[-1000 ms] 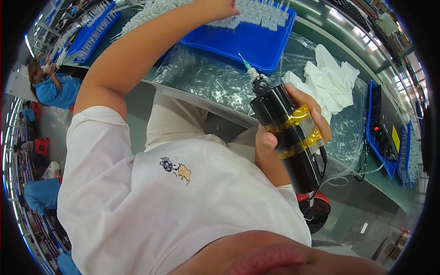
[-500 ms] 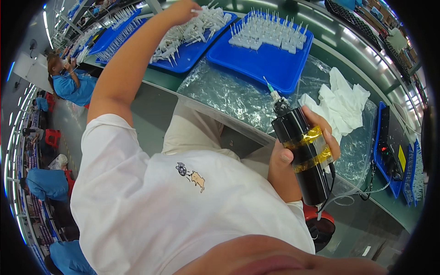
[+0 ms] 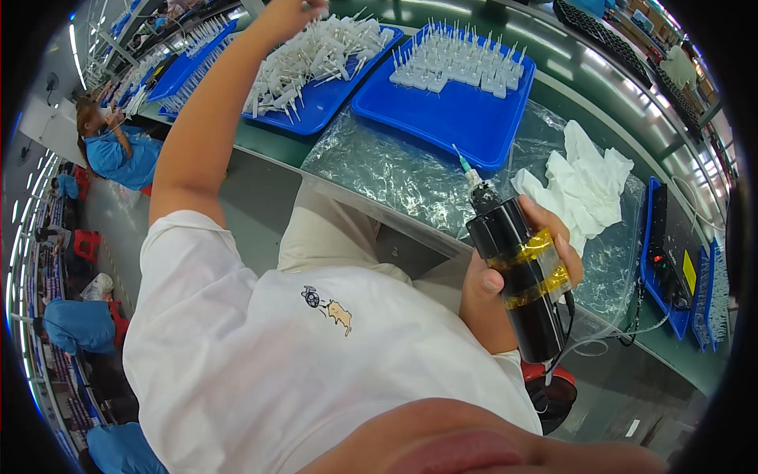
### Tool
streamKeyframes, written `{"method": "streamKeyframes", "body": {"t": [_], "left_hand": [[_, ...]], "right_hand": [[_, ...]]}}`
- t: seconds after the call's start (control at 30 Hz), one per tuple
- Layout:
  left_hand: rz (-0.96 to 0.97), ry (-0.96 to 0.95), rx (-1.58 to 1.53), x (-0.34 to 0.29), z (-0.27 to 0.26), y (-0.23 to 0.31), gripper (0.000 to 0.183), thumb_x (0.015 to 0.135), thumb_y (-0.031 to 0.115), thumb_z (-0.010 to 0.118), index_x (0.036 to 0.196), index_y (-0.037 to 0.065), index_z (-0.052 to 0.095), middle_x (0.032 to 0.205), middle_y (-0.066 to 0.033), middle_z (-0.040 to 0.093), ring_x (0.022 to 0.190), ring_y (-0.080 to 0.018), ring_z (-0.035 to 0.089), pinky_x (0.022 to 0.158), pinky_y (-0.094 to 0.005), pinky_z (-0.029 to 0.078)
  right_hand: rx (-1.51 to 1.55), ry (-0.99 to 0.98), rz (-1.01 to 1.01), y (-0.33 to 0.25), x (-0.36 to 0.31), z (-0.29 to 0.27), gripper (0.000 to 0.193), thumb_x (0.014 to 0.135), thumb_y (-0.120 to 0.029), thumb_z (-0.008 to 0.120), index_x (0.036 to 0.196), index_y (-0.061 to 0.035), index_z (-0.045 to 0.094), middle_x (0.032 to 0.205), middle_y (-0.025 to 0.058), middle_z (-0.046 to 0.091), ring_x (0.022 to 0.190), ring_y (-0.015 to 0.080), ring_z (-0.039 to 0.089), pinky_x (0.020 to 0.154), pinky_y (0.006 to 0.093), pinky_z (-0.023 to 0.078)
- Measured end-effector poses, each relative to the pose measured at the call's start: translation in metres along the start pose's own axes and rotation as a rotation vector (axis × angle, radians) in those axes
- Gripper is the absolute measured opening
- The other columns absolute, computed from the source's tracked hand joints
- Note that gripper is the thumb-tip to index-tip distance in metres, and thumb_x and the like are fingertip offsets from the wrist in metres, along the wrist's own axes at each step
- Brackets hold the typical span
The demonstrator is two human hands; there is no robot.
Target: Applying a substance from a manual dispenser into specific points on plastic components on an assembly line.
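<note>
My right hand (image 3: 513,272) grips a black cylindrical dispenser (image 3: 517,272) wrapped with yellow tape, its thin needle tip pointing up-left over crinkled clear plastic sheeting (image 3: 395,170). My left hand (image 3: 296,12) is stretched far out at the top edge, over a blue tray (image 3: 328,99) heaped with loose white needle-tipped parts; its fingers are closed, and whether they pinch a part is not clear. A second blue tray (image 3: 458,118) holds white parts standing upright in rows.
White cloths (image 3: 584,186) lie on the plastic at right. A black device with a red light (image 3: 667,253) sits on a blue mat at far right. More blue trays run along the green bench at upper left, where a person in blue (image 3: 118,150) sits.
My head has tilted so the trays slid lower into view. My left hand has reached further out over the heaped tray. The dispenser stays in my right hand.
</note>
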State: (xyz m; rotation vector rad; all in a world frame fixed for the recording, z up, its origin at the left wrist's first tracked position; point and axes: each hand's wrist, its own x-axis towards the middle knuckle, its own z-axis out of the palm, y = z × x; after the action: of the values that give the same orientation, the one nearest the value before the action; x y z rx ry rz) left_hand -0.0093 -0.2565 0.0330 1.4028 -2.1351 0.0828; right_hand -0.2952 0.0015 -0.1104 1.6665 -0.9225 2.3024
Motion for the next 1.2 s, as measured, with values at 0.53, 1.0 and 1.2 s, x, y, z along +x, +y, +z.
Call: {"method": "streamKeyframes", "body": {"t": [0.53,1.0,1.2], "left_hand": [[-0.24,-0.168,-1.822,-0.169,0.033,0.078,0.037,0.087,0.003,0.052,0.124,0.002,0.048,0.116,-0.0211,0.056,0.093,-0.0267,0.064,0.071,-0.0279,0.059],[-0.297,-0.325,-2.112,-0.187,0.074,0.081,0.032,0.085,0.004,0.057,0.117,0.01,0.053,0.122,-0.0136,0.053,0.084,-0.0209,0.054,0.053,-0.0195,0.048],[-0.191,-0.215,-2.054,-0.187,0.076,0.099,0.033,0.083,0.005,0.062,0.114,0.007,0.051,0.109,-0.0115,0.059,0.088,-0.021,0.056,0.058,-0.023,0.051]], "right_hand": [[0.109,-0.258,0.066,-0.018,0.012,-0.002,0.055,0.072,-0.029,0.072,0.114,-0.0113,0.041,0.11,0.0012,0.059,0.104,0.009,0.055,0.097,0.0209,0.029],[0.162,-0.515,0.175,-0.021,0.02,-0.014,0.057,0.072,-0.029,0.073,0.115,-0.0113,0.04,0.111,0.0035,0.058,0.102,0.0115,0.055,0.094,0.0224,0.031],[0.173,-0.687,0.267,-0.025,0.034,-0.027,0.057,0.072,-0.029,0.073,0.115,-0.0113,0.04,0.111,0.0044,0.058,0.101,0.0126,0.055,0.093,0.023,0.032]]}}
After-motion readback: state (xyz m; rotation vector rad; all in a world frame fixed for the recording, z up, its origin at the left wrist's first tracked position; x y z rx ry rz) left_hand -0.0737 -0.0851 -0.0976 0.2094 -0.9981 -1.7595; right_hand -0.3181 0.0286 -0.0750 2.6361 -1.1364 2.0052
